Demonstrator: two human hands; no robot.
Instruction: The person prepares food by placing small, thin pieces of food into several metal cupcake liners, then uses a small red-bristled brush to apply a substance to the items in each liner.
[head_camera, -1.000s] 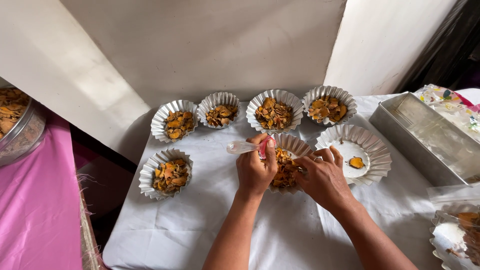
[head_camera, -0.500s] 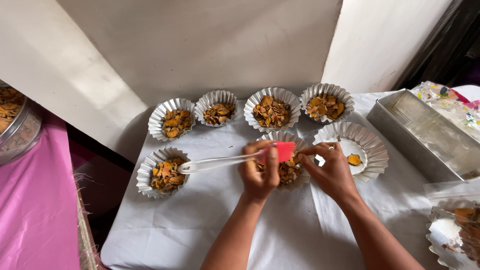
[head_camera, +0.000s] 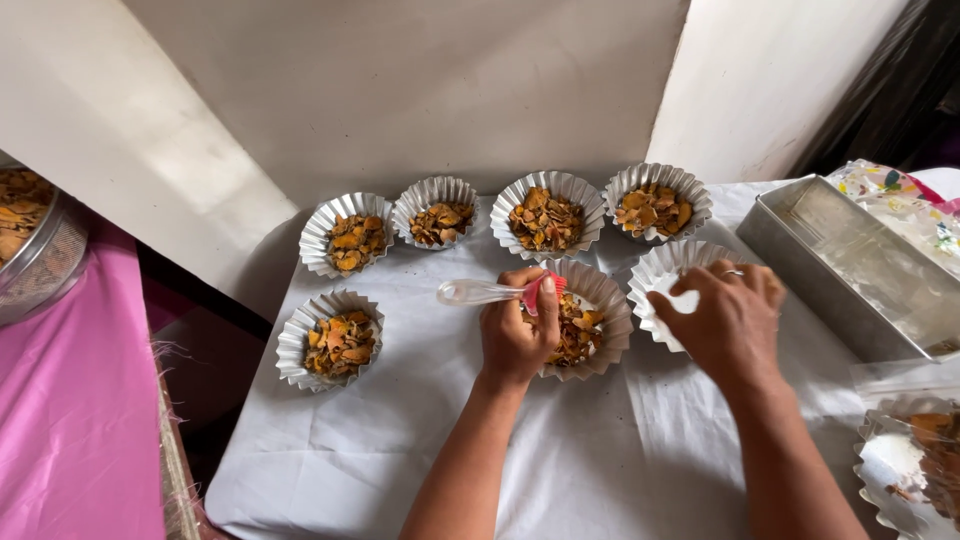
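Setting: white walls behind a counter (head_camera: 400, 430) covered in a creased white sheet, seen from above.
Back row: four fluted foil cups stand side by side near the wall, each filled with orange-brown flakes; from the left, first cup (head_camera: 347, 233), second cup (head_camera: 436, 212), third cup (head_camera: 548, 208), fourth cup (head_camera: 659, 200).
Front left: a fifth cup (head_camera: 330, 338) of the same flakes stands alone, well apart from the hands.
Centre cup (head_camera: 592, 312): filled with flakes, partly covered by the left hand.
Left hand (head_camera: 518, 330): closed in a grip on a brush (head_camera: 490, 292); the clear handle points left, level over the sheet, and the red bristle end shows between thumb and fingers, above the centre cup.
Right hand (head_camera: 728, 318): palm down, fingers loosely bent and spread, resting over the near-empty cup (head_camera: 662, 282) just right of the centre cup; whether it grips the rim cannot be told. A ring shows on one finger.
Tin (head_camera: 850, 265): long grey metal loaf pan at the right, dusted white inside, near the right hand but apart from it.
Far right: patterned cloth (head_camera: 900, 195) beyond the tin; foil tray (head_camera: 900, 470) at the lower right corner with some brown pieces.
Far left: metal bowl (head_camera: 40, 260) of flakes on a pink cloth (head_camera: 70, 420).
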